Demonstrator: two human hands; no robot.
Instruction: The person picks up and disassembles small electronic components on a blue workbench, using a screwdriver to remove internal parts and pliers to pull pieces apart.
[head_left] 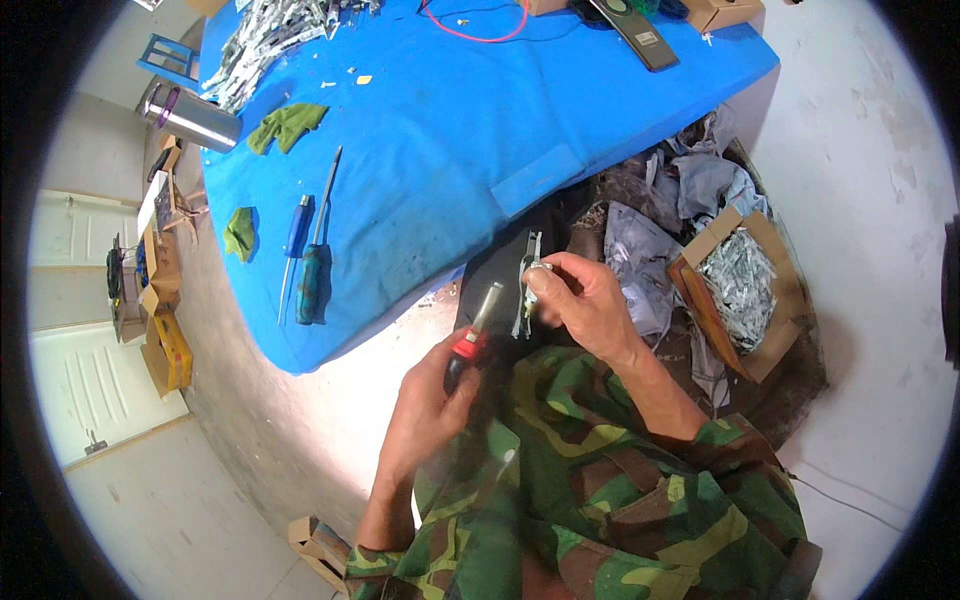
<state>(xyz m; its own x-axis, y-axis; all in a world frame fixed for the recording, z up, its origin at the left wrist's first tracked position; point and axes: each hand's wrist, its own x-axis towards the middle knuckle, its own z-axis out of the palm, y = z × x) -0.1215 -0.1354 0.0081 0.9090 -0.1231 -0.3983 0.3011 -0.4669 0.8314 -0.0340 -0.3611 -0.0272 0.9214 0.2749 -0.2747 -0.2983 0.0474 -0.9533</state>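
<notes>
In my left hand (pixel 430 395) is what looks like a utility knife (pixel 470 343), with a red and black handle. Its pale, silvery blade points up and away from me. My right hand (pixel 592 305) pinches a narrow metallic strip-like part (pixel 533 250) between thumb and fingers. This part hangs roughly upright, just right of the blade and apart from it, and its exact kind is unclear. Both hands are over my lap, short of the table's near edge. Two blue-handled screwdrivers, one (pixel 297 230) thin and one (pixel 313 280) thicker, lie side by side on the table.
The blue-covered table (pixel 430 150) carries green cloths (pixel 287 127), a steel flask (pixel 195 118), a pile of metallic strips (pixel 265 50) and a dark phone-like device (pixel 640 38). At right stands a cardboard box (pixel 690 318) of similar strips, beside grey plastic bags (pixel 640 255).
</notes>
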